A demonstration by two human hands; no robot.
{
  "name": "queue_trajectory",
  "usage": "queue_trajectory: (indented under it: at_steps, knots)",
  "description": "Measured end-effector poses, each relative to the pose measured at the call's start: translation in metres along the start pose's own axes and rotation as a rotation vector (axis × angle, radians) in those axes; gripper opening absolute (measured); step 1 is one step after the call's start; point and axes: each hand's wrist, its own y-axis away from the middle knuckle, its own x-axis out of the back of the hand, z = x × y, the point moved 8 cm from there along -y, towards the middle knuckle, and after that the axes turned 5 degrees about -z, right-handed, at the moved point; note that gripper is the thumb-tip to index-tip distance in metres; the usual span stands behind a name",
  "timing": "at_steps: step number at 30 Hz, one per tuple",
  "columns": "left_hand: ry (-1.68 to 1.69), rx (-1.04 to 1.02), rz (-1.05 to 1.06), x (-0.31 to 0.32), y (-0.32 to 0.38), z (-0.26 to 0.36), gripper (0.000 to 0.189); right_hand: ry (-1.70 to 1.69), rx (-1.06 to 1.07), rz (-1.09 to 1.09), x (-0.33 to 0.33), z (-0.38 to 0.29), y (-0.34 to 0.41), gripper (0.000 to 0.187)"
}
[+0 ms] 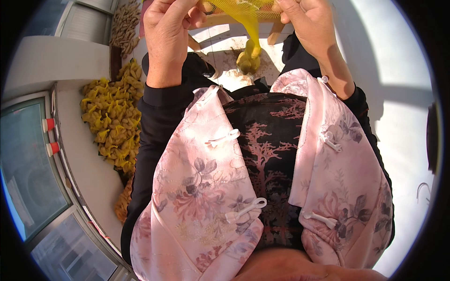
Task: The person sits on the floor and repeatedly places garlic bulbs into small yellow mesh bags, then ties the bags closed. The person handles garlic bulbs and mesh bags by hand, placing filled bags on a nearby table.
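Note:
My left hand [168,35] and my right hand [309,26], raised at the top of the view, grip opposite sides of a yellow mesh bag [246,10], which is stretched between them. The bag's lower part hangs as a narrow tail, with several brownish lumps [249,61], perhaps tubers, inside its bottom end. Behind the mesh is the edge of a wooden stool or small table [225,19]; what lies on it is mostly hidden by the net and my fingers.
Many filled yellow mesh bags [112,119] are heaped at the left by the wall. Loose brownish tubers or pods [124,28] lie beyond them. Two red-and-white paper cups [52,149] stand by the window. A white wall [400,133] is at the right.

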Motion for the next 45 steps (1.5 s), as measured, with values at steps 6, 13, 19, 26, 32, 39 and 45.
queue_trajectory:
  at_steps: [6, 13, 19, 26, 32, 39, 45]
  knots:
    - [-0.038, -0.096, -0.078, -0.006, -0.001, -0.002, 0.008, 0.002, 0.069, -0.024, -0.004, 0.002, -0.004, 0.013]
    - [-0.024, -0.037, -0.047, -0.011, -0.007, -0.011, 0.006, -0.043, 0.045, -0.079, -0.005, 0.041, -0.014, 0.020]
    - [-0.023, -0.052, -0.013, -0.007, -0.018, -0.007, 0.007, -0.536, -0.477, 0.101, -0.006, 0.076, -0.015, 0.016]
    - [-0.006, -0.011, -0.109, -0.028, -0.021, -0.012, 0.008, 0.211, -0.204, -0.504, -0.083, 0.091, 0.017, 0.046]
    - [0.007, 0.007, -0.150, -0.043, -0.019, -0.019, 0.008, 0.532, -0.012, -0.356, -0.087, 0.108, 0.004, 0.048]
    - [0.061, 0.096, -0.060, -0.002, -0.007, -0.048, 0.010, 0.402, -0.041, -0.417, -0.048, 0.122, -0.010, 0.034]
    - [0.047, 0.591, -0.189, 0.027, 0.052, -0.169, 0.032, 0.298, 0.053, -0.342, -0.025, 0.085, -0.029, 0.022]
